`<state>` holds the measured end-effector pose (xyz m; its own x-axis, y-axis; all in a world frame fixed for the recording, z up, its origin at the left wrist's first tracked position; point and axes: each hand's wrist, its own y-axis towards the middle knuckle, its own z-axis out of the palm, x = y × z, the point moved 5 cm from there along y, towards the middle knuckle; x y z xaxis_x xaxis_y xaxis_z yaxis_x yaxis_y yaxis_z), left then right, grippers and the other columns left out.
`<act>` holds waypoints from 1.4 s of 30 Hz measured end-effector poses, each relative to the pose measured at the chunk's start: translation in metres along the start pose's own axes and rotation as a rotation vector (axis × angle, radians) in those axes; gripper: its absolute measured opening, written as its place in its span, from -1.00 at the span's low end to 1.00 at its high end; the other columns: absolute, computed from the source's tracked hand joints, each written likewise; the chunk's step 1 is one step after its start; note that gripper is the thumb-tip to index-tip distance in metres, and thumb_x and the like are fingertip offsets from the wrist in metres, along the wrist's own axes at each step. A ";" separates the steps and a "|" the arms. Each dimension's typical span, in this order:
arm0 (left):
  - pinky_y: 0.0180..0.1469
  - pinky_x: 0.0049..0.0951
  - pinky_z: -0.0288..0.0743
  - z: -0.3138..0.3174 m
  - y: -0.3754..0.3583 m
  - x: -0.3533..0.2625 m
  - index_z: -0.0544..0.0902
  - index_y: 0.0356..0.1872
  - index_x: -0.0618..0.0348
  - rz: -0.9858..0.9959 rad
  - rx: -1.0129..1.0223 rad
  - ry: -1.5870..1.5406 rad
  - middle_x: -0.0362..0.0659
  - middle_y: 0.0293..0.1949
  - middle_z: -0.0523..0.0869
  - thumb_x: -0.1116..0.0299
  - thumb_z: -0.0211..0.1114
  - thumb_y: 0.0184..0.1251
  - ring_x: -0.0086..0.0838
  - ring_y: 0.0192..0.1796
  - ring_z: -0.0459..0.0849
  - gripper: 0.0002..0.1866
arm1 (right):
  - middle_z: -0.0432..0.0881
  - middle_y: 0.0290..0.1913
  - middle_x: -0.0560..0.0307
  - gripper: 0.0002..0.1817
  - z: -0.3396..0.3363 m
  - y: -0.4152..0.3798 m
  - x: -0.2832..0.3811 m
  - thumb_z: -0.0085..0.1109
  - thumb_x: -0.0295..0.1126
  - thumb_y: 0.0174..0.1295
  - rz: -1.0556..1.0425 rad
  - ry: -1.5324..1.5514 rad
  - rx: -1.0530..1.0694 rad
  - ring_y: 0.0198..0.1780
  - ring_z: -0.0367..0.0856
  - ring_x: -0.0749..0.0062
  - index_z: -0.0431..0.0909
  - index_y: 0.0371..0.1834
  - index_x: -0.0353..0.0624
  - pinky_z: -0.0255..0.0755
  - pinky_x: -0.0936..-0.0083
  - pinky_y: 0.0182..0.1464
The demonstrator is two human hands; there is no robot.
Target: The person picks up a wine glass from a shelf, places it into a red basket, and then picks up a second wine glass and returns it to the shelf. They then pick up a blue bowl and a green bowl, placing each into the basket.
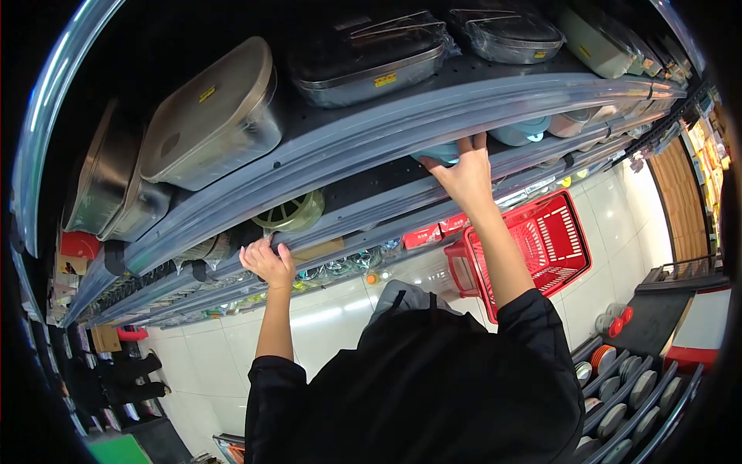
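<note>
My right hand (466, 174) reaches onto a middle shelf, with its fingers on a light blue item (442, 153) partly hidden under the shelf edge above. Beside it on the same shelf sits another light blue item (522, 131). My left hand (268, 261) is at the front edge of a shelf, fingers bent, just below a round green container (290, 212). Whether the left fingers grip the shelf edge or something small is hard to make out. On the top shelf stand metal containers with lids (209, 116), some in plastic wrap.
A red shopping basket (541, 232) is below my right forearm. Racks of plates (641, 387) stand at the lower right. Another person's dark-clothed legs (127, 379) show at the lower left. Pale tiled floor (325, 325) lies beneath the shelves.
</note>
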<state>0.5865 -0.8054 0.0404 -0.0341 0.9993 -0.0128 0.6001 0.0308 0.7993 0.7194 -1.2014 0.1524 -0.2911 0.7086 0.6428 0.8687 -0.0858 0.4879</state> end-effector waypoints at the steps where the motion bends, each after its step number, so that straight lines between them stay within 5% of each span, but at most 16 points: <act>1: 0.33 0.09 0.10 0.000 0.000 0.000 0.56 -0.13 0.16 -0.003 0.001 0.001 -0.07 -0.16 0.55 0.07 0.08 0.33 -0.20 0.02 0.48 -0.64 | 0.31 0.32 -0.20 -0.21 -0.001 0.000 0.001 0.57 -0.25 -0.18 -0.021 -0.017 -0.030 0.25 0.38 -0.21 0.47 0.22 -0.13 0.41 0.13 0.20; 11: 0.34 0.04 0.09 -0.004 0.004 -0.004 0.57 -0.12 0.20 0.005 -0.014 -0.006 -0.07 -0.18 0.54 0.07 0.02 0.40 -0.18 0.01 0.49 -0.62 | 0.32 0.33 -0.31 -0.16 -0.002 0.001 -0.006 0.55 -0.20 -0.19 -0.075 0.000 -0.009 0.24 0.38 -0.29 0.46 0.28 -0.08 0.39 0.09 0.22; 14: 0.34 0.03 0.09 -0.003 0.003 -0.004 0.57 -0.12 0.19 0.007 -0.010 0.000 -0.08 -0.18 0.54 0.07 0.02 0.40 -0.19 0.01 0.49 -0.62 | 0.40 0.27 -0.15 -0.26 -0.006 -0.001 0.001 0.57 -0.23 -0.18 -0.118 -0.036 -0.057 0.23 0.43 -0.16 0.52 0.16 -0.17 0.43 0.18 0.19; 27: 0.33 0.04 0.11 0.001 -0.001 0.001 0.57 -0.13 0.16 0.038 -0.012 -0.003 -0.11 -0.17 0.57 0.07 0.07 0.35 -0.20 0.02 0.50 -0.64 | 0.25 0.40 -0.29 -0.09 -0.076 -0.057 -0.003 0.59 -0.23 -0.26 -0.167 0.023 -0.153 0.36 0.33 -0.20 0.43 0.31 -0.15 0.34 0.11 0.31; 42: 0.35 0.05 0.09 0.003 -0.004 0.002 0.58 -0.11 0.19 0.047 -0.030 0.035 -0.08 -0.16 0.58 0.00 -0.01 0.44 -0.19 0.03 0.51 -0.57 | 0.19 0.42 -0.28 -0.05 -0.162 -0.212 -0.088 0.62 -0.27 -0.27 0.190 -0.241 -0.253 0.35 0.35 -0.18 0.39 0.33 -0.15 0.43 0.16 0.26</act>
<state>0.5867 -0.8037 0.0349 -0.0349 0.9983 0.0457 0.5774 -0.0172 0.8163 0.4962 -1.3592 0.0882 -0.0059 0.8048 0.5936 0.7628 -0.3802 0.5230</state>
